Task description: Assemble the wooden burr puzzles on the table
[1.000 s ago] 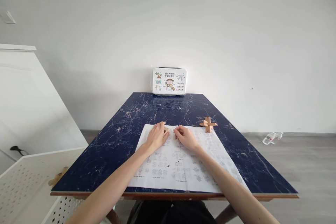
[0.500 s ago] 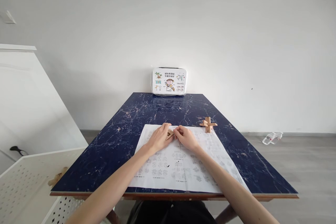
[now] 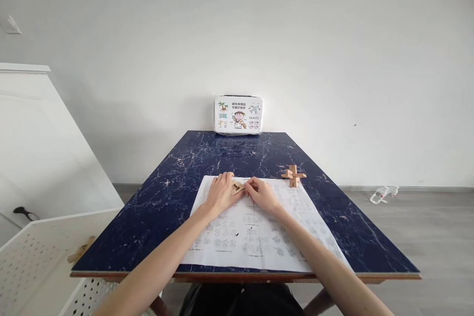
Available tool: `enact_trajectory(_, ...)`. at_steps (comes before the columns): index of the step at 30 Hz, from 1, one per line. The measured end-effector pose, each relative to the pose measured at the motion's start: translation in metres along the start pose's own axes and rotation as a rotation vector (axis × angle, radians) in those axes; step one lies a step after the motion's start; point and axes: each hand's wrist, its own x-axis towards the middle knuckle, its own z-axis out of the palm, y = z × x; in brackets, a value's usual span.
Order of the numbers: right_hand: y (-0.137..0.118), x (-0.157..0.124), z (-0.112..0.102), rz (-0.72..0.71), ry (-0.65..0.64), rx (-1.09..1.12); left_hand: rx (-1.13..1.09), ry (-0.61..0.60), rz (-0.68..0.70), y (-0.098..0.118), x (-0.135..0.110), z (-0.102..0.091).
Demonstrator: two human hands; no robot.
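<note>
Cupping a small notched wooden piece [image 3: 237, 187] in the left hand [image 3: 221, 191] over the far part of a printed diagram sheet [image 3: 229, 257] on a dark blue marbled table [image 3: 155, 207], with curved fingers along one side and the thumb at the near edge. Holding the right hand [image 3: 262, 192] just beside the piece's right end, with fingertips drawn narrowly together; not showing clearly whether pinching it or merely touching. Displaying one part apparently done: a cross-shaped wooden assembly [image 3: 294, 176], joined and upright at the sheet's far right corner, well apart from both hands. Showing a dark open gap in the handled piece, so probably leaving it unfinished, and separate from the assembly.
</note>
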Motion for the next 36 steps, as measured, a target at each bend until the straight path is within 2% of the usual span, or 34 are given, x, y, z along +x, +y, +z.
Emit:
enact_trajectory(8,0.005,0.001,0.001,-0.016,0.015,-0.008,-0.158,-0.032,0.066,0.005,0.001,-0.006)
enact_trajectory(14,0.001,-0.001,0.0,-0.023,0.046,0.0,-0.276,-0.035,0.028,0.005,0.001,-0.004)
enact_trajectory(23,-0.003,-0.001,-0.003,-0.001,0.152,-0.105,-0.32,-0.055,0.017,0.006,0.001,-0.008)
enact_trajectory(30,0.001,-0.001,0.0,-0.038,0.168,-0.206,-0.456,-0.103,-0.053,0.007,0.001,-0.007)
enact_trajectory(36,0.002,-0.001,0.0,-0.057,0.173,-0.264,-0.656,-0.094,-0.179,-0.003,0.006,0.002)
